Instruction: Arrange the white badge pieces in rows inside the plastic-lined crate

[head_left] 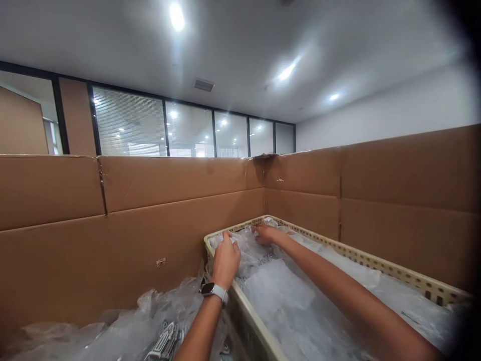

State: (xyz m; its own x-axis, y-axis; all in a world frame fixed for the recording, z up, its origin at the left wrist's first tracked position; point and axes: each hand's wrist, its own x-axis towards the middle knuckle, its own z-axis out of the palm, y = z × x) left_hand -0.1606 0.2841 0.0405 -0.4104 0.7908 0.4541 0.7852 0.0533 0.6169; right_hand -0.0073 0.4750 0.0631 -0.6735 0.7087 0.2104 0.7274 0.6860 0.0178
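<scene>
plastic wrapping point(278, 286) lies in the pale basket point(398, 273), just right of the left hand point(225, 260) and beneath the right hand point(266, 234). the left is over the basket's left rim, the right near its far corner; whether either's fingers are clamped on plastic, i cannot tell.
</scene>
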